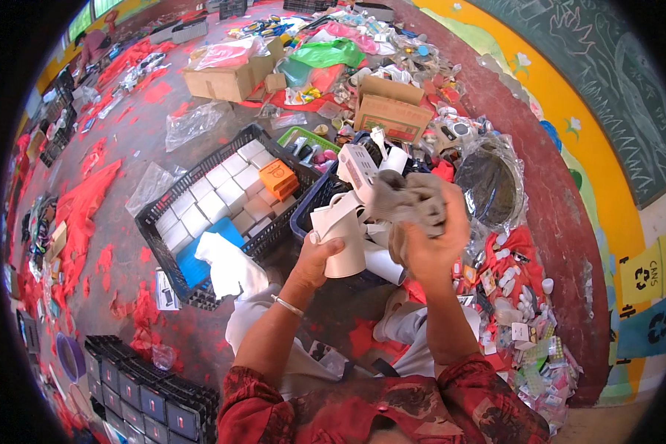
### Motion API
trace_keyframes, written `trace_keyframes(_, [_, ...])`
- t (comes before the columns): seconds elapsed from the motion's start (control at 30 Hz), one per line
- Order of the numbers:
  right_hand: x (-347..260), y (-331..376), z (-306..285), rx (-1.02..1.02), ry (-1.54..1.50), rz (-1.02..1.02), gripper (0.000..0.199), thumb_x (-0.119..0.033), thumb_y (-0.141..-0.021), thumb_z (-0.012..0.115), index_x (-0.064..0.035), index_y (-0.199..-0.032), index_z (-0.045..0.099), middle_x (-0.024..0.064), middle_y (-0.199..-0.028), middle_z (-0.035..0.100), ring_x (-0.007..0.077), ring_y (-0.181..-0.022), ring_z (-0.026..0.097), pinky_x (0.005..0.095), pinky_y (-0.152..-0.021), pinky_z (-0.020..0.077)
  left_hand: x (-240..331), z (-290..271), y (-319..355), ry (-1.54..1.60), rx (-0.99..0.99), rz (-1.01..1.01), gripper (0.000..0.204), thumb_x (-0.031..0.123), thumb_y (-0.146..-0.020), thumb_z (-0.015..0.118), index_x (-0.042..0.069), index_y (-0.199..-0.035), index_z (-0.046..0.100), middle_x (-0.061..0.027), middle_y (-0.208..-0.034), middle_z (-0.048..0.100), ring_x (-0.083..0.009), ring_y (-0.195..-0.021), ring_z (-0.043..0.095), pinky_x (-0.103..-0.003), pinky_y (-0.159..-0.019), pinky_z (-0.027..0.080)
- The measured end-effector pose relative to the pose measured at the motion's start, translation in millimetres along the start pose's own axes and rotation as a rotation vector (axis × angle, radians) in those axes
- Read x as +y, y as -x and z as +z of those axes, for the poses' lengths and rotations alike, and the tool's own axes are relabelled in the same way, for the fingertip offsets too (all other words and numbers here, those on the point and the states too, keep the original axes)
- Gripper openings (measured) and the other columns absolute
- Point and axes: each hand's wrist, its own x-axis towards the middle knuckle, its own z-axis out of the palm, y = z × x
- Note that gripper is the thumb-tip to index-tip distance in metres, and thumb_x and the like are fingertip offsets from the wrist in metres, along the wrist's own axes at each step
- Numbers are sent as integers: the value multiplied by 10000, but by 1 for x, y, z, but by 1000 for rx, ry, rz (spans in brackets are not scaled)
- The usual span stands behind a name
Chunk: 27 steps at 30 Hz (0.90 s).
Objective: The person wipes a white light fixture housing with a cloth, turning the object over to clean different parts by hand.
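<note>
My left hand (320,260) is closed round a cream jug (344,250) with an angled top, held upright over my lap. My right hand (448,240) grips a grey-brown cloth (416,198), bunched and partly blurred by motion, just right of the jug. Beyond both hands is a dark blue crate (300,220) of mixed white and dark items. In it, a boxy white device (357,169) and a white cylinder (384,265) show; the hands and cloth hide part of the contents. A white cloth (231,265) lies beside my left forearm.
To the left stands a black crate (149,222) of small white boxes with an orange box (277,180) on top. Cardboard boxes (229,80) and a large heap of loose goods lie ahead. Small packets (529,362) pile up at right; dark boxes (152,403) stand lower left.
</note>
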Motion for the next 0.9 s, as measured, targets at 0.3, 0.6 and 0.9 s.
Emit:
trace_keyframes(0.3, [56,78,-9,-255,209,172,399,32,-595,622,-54,-983,590,125,-963,535,254,-845,577,308,-720,478,13,6,0,-414,269,366,593,216,-628,740,-15,-1122,506,-88,-1020,603,-186,-889,584,-302,-806,461])
trace_keyframes(0.6, [3,-14,-12,-82,24,236,295,-38,-708,659,44,-973,559,158,-892,602,307,-826,595,331,-770,463,10,21,1,-1001,636,505,559,249,-572,781,11,-1005,520,-146,-934,642,-227,-851,638,-326,-762,492])
trace_keyframes(0.9, [37,-13,7,-549,238,468,329,-129,-690,660,9,-974,571,196,-886,634,367,-870,600,383,-755,466,15,18,6,-1125,662,566,745,260,-499,818,21,-1119,480,-144,-992,621,-294,-897,630,-365,-772,501])
